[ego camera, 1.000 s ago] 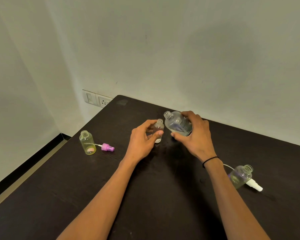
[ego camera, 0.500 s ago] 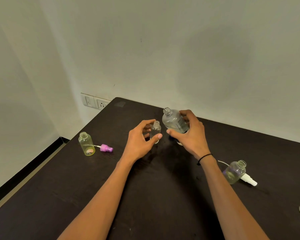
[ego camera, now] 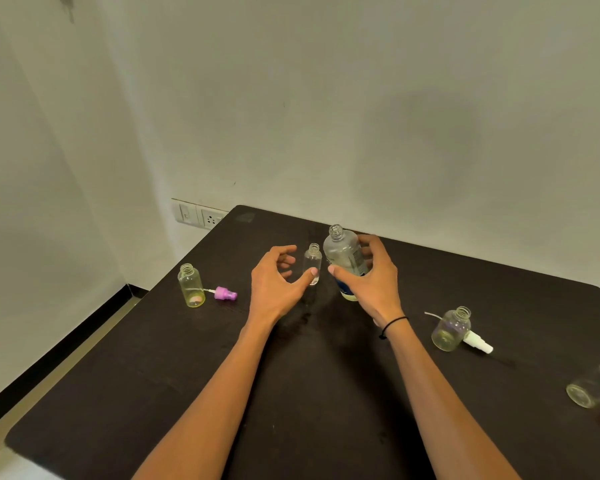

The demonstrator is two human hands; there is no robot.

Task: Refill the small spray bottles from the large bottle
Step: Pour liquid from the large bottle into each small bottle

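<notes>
Right hand (ego camera: 371,282) grips large clear uncapped bottle (ego camera: 343,261) upright at table (ego camera: 153,358) centre. Left hand (ego camera: 274,282), fingers loosely spread, thumb touching small clear bottle (ego camera: 312,263) at 9 o'clock of it. Yellowish bottle (ego camera: 190,286), pink sprayer (ego camera: 225,293) farther toward 9; clear bottle (ego camera: 451,330), white sprayer (ego camera: 478,342) at 4.

Obstacles: yellow bottle (ego camera: 191,287) far left; tilted bottle (ego camera: 451,330) right; centre bottles (ego camera: 343,259). Near table (ego camera: 291,393): open passage.
</notes>
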